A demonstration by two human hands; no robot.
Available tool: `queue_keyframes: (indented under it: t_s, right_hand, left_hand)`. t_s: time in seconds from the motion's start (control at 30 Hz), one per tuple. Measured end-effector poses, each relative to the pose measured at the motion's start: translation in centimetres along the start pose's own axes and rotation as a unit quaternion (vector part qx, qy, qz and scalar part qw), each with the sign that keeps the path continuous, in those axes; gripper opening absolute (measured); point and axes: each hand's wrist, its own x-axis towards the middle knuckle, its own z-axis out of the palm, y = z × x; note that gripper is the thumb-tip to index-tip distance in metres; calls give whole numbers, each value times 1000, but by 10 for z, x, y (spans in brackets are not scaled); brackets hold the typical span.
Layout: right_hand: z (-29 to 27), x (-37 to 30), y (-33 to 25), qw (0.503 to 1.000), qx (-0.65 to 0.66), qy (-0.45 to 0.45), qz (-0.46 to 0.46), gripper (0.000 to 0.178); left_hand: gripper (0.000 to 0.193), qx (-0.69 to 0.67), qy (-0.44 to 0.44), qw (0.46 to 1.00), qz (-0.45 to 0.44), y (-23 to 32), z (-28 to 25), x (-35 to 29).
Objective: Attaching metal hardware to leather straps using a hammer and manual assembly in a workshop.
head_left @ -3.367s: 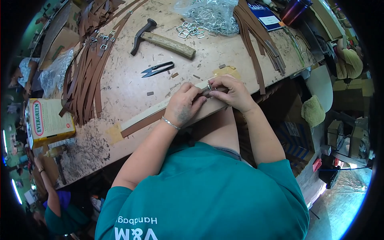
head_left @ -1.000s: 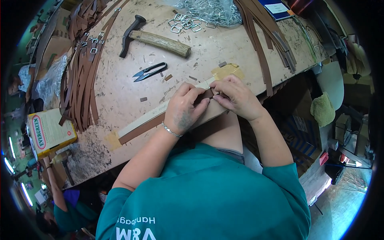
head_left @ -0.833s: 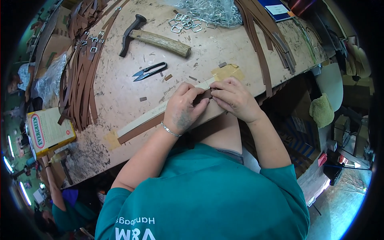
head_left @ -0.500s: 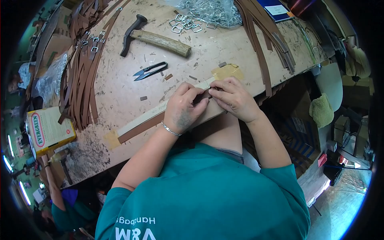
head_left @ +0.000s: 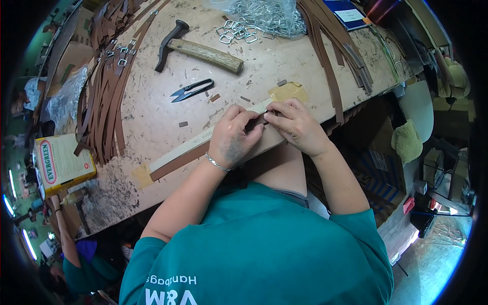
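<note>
Along the near edge of the worktop (head_left: 152,109), a brown strap (head_left: 179,163) lies beside a pale strip (head_left: 185,150), its long axis slanting from lower left to upper right and seeming to run on beneath the left hand (head_left: 231,136). Its right end sits between both sets of fingertips: the left hand pinches it from the left, while the right hand (head_left: 295,124), nearer the tip, pinches from the right; the fingers hide the exact grip.
</note>
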Motion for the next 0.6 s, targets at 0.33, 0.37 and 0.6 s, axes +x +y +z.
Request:
queue_keyframes:
  t_s: [0.33,0.37,0.6]
  right_hand:
    - [0,-2,-3,999,-43,-2,0,23]
    - [0,-2,-3,999,-43,-1,0,23]
    - [0,-3,-4,997,-77,-11,0,25]
  left_hand:
    - [19,5,0,1000,14,-2,0,-2]
    - [19,5,0,1000,14,-2,0,-2]
    - [16,-2,-8,1000,-21,2,-1,-2]
